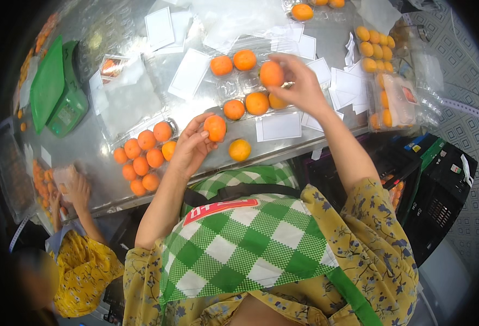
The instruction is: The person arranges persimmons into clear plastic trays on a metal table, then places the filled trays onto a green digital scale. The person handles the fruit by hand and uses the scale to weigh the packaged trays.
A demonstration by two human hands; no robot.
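My left hand (194, 140) grips an orange fruit (215, 128) between thumb and fingers, close to the table's front edge. Over a clear plastic tray (228, 87) my right hand (302, 83) pinches another orange fruit (271, 73). In the tray's far row sit two fruits (233, 63); its near row shows three fruits (257, 103), the right one partly behind my right hand. Bare moulded hollows are visible in the middle row. A loose yellow-orange fruit (239, 150) lies on the metal between my left hand and the table edge.
More fruits (140, 166) stand in rows left of my left hand. A green scale (62, 89), white cards (189, 73) and plastic film (129, 98) lie on the steel table. Packed fruit trays (376, 49) are at right, above black crates (435, 203). A co-worker's hands (76, 189) handle a pack at left.
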